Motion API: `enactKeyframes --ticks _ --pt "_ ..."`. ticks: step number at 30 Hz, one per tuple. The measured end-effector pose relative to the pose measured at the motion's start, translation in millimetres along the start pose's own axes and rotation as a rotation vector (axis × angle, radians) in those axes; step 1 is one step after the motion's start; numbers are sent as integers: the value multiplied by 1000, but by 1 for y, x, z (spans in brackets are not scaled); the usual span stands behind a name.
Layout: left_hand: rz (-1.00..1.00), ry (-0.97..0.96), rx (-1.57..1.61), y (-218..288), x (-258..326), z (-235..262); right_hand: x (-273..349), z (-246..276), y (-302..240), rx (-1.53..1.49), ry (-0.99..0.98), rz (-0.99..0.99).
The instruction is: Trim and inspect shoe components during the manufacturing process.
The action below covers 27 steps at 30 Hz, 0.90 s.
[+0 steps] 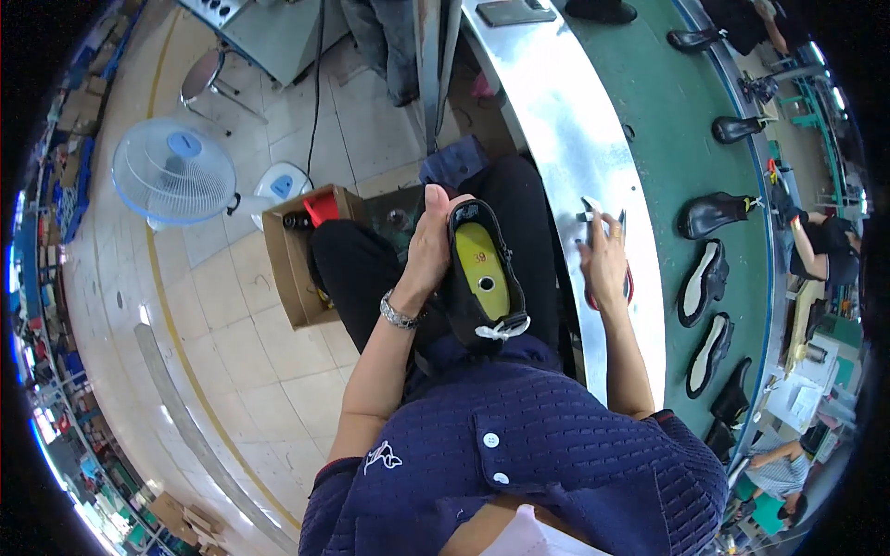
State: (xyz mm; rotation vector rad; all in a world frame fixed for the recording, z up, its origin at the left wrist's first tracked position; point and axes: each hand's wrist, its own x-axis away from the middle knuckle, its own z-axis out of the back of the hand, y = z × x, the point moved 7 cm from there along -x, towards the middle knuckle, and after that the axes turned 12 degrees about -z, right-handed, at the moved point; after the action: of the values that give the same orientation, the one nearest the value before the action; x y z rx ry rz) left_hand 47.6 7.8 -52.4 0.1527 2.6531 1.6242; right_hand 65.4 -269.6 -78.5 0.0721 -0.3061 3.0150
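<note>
My left hand [430, 243] grips a black shoe [464, 295] above my lap, thumb lying along its side and the other fingers mostly hidden behind it. Inside the shoe's opening shows a yellow-green last [494, 288] with a round hole. White string [503, 327] is bunched at the end closer to my body. On the shiny metal bench to the right, my right hand [605, 264] reaches over some small tools, its fingers apart. Part of a red-rimmed tool [630, 284] shows beside the wrist, and a pointed metal piece [591, 205] lies by the fingertips.
The metal bench [579, 120] runs along my right, with a phone [515, 12] at its far end. Beyond it, a green conveyor [681, 176] carries several black shoes. On the left are a cardboard box [289, 273], a standing fan [176, 171] and a stool [201, 76]. Other people work nearby.
</note>
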Motion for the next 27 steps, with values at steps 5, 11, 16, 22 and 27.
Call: enactKeyframes --ticks 5,11,16,22,27 --pt "119 -37 261 20 -17 -34 14 27 -104 -603 -137 451" --pt "158 -154 567 0 -21 -32 33 -32 -133 -1044 -432 684" --pt "44 230 214 9 -17 -14 74 -44 -125 -1491 -964 155" --pt "-192 431 -300 22 18 38 31 -24 -44 -1470 -433 -207" --pt "-265 634 -907 44 72 119 -34 77 48 -1270 193 -438"
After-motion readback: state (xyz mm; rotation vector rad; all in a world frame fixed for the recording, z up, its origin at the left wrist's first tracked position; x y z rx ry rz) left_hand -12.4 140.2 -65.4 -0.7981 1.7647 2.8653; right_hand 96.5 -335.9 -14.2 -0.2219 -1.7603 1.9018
